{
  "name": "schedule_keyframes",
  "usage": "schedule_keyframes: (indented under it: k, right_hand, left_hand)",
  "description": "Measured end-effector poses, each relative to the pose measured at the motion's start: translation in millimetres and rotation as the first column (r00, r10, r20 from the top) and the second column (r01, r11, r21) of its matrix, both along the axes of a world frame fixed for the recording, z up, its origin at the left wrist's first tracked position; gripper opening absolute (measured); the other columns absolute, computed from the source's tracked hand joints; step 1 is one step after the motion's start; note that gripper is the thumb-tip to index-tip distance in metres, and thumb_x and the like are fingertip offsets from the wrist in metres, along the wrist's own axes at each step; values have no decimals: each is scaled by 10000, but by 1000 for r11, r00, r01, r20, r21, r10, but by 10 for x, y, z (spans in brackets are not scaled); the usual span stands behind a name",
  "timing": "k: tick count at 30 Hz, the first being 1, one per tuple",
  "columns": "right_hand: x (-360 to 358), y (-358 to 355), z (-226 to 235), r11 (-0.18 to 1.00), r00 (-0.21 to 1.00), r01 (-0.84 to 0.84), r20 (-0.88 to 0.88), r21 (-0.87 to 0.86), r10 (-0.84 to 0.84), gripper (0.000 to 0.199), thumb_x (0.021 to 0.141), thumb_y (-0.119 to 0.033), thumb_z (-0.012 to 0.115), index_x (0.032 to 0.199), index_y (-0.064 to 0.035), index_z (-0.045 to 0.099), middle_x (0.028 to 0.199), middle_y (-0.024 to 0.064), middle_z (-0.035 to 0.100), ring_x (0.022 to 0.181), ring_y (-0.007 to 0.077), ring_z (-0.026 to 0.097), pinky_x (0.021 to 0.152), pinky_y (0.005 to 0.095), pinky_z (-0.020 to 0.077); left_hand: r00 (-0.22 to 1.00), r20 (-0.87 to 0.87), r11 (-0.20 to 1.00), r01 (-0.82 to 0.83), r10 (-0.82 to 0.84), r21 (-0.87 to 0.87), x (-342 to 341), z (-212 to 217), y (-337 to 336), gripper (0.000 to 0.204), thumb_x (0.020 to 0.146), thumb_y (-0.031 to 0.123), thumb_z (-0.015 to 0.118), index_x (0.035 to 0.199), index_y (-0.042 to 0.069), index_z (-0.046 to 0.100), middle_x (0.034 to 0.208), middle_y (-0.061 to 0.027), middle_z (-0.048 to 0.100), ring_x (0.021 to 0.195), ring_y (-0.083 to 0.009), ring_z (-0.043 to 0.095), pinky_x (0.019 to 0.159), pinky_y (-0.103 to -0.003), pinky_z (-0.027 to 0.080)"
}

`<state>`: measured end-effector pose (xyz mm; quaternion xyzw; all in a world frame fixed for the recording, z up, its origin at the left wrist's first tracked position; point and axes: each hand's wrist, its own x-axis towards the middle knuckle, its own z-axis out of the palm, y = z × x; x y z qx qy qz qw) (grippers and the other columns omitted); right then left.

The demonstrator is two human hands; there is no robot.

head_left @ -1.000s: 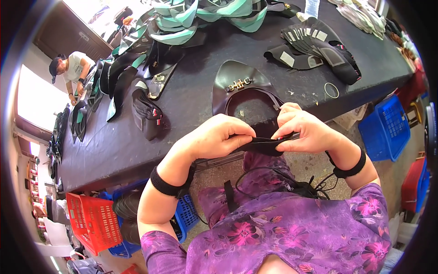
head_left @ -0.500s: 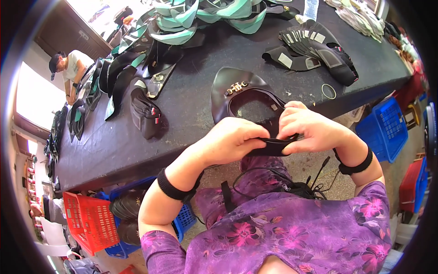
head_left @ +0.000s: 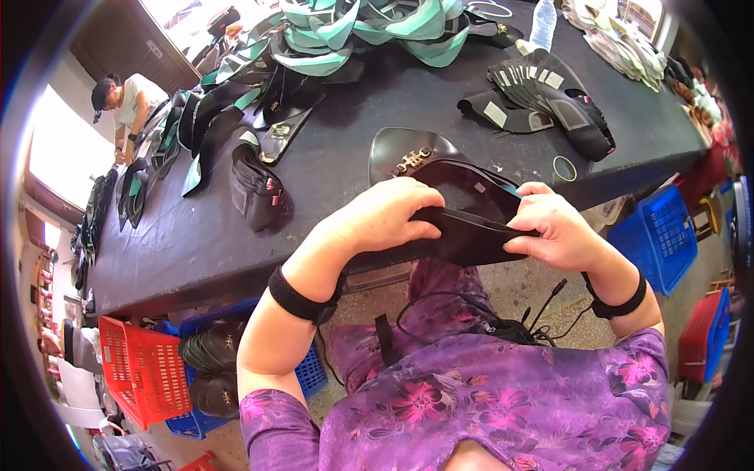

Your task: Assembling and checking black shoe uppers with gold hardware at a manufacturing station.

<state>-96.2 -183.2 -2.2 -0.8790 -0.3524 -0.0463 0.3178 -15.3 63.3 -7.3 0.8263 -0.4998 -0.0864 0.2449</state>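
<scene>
Both my hands grip a black shoe upper (head_left: 479, 239) at the front edge of the dark table. A gold metal ornament (head_left: 412, 161) sits on its toe part, which rests on the tabletop. My left hand (head_left: 389, 216) pinches the rim of the back part between thumb and fingers. On the other side, my right hand (head_left: 554, 228) pinches the same strip, its thumb below and fingers above. Between the hands the strip's edges stand apart, with the opening facing up.
Green-lined uppers (head_left: 408, 23) lie heaped at the back. Black pieces with white labels (head_left: 542, 86) fan out right, near a ring (head_left: 564, 168) and a bottle (head_left: 543, 27). A black bundle (head_left: 255, 184) lies left. Baskets, red (head_left: 141, 369) and blue (head_left: 660, 235), flank the table. A co-worker (head_left: 129, 110) stands far left.
My hands have moved apart along the strip, the left going up and left, the right going right. The upper's back part now shows wider, with its edges parted.
</scene>
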Motion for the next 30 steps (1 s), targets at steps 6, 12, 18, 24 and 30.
schedule_keyframes:
  k: [6,12,18,24,30]
  right_hand:
    - [-59,28,-73,993,996,87,8,82,-88,170,661,-97,660,814,-50,603,656,54,572,644,240,526,877,355,325]
    - [2,182,160,965,996,-70,-68,-254,55,126,724,-176,596,756,-61,557,638,98,557,659,276,540,806,356,367]
    - [259,475,-113,997,998,41,-53,-66,-45,172,782,-215,534,810,-46,547,707,170,567,687,350,550,661,423,418]
    - [155,627,-337,1000,998,-5,-61,4,5,250,794,-194,551,975,-30,498,701,173,554,700,369,504,645,437,404]
    - [176,677,-380,978,980,-99,-153,184,128,243,806,-184,545,979,-19,505,746,197,553,747,366,522,644,422,407]
  left_hand:
    - [998,54,997,25,-21,-73,-11,-72,22,232,707,142,649,892,21,578,829,-121,577,813,-293,538,723,-356,436]
    - [942,336,995,60,-29,-84,-180,53,-155,166,669,103,634,811,44,572,780,-67,569,781,-252,539,675,-347,444]
    - [748,646,944,81,154,-319,-319,6,-137,260,634,165,647,864,77,563,893,-63,554,910,-263,516,781,-329,426]
    - [620,-780,210,-777,89,-594,-500,-700,145,583,749,173,677,1198,25,335,1208,-106,373,1086,-213,416,930,-347,345]
    - [249,-822,366,-803,-512,-471,-491,-720,192,361,823,217,589,1111,29,481,1067,-94,557,962,-181,544,856,-339,428]
